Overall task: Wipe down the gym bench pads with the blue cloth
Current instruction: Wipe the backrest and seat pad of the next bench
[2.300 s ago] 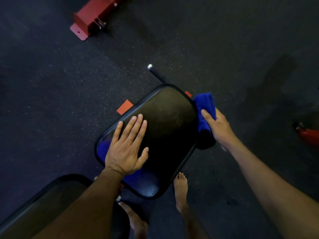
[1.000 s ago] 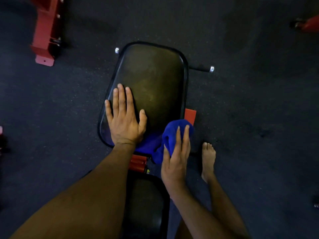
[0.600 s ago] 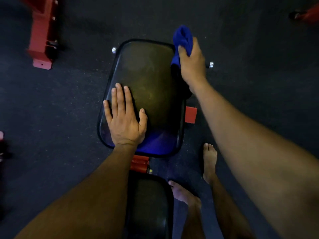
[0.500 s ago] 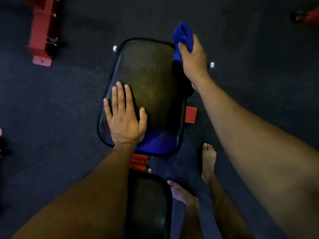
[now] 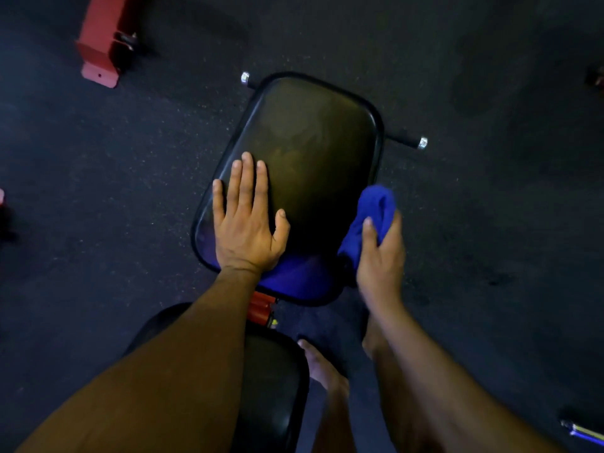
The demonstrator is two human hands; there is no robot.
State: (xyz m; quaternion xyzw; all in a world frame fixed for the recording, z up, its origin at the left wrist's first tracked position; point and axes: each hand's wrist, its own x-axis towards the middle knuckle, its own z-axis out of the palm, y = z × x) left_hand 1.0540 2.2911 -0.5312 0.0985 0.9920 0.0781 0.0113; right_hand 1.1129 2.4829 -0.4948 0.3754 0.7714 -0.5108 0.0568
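Left hand (image 5: 247, 223): flat, fingers straight, pressing on the seat pad (image 5: 313, 142).
Right hand (image 5: 379, 256): grasping the blue cloth (image 5: 372, 214) against the pad's right edge, near its closer corner.
Second pad (image 5: 271, 387): nearer, partly hidden by the left forearm.
Around: red frame (image 5: 101, 44) far left, black bar (image 5: 405, 142) jutting right, bare feet (image 5: 323, 367) on dark floor (image 5: 98, 158).
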